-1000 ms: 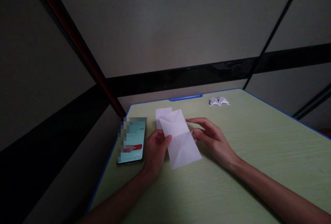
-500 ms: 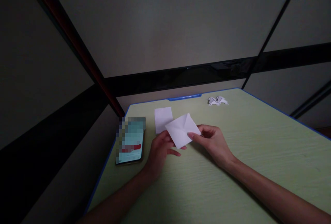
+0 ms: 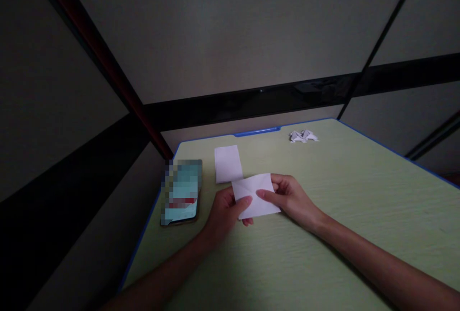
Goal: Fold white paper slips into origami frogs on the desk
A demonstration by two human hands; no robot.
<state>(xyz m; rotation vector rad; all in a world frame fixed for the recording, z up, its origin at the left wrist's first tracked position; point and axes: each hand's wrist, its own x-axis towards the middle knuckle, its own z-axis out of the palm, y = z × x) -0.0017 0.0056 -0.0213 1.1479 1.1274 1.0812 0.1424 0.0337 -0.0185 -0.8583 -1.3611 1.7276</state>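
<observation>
A small white sheet of paper (image 3: pixel 256 209), marked with faint creases, is held between my two hands above the table. My left hand (image 3: pixel 227 209) grips its left side, thumb on top and fingers underneath. On the right side my right hand (image 3: pixel 287 193) pinches it, with the thumb laid on the upper face and the fingers mostly hidden behind. Just beyond the held sheet lies a stack of white paper (image 3: pixel 227 163).
A phone (image 3: pixel 181 193) with a lit, partly blurred screen lies at the left of the pale green table (image 3: pixel 345 196). Two folded white paper figures (image 3: pixel 303 136) stand at the back right. A blue strip (image 3: pixel 257 132) runs along the back edge, before a panelled wall.
The sheet has turned from a diamond to nearly square-on and come slightly lower. My left thumb now presses on its top face, where before the left fingers were only under it.
</observation>
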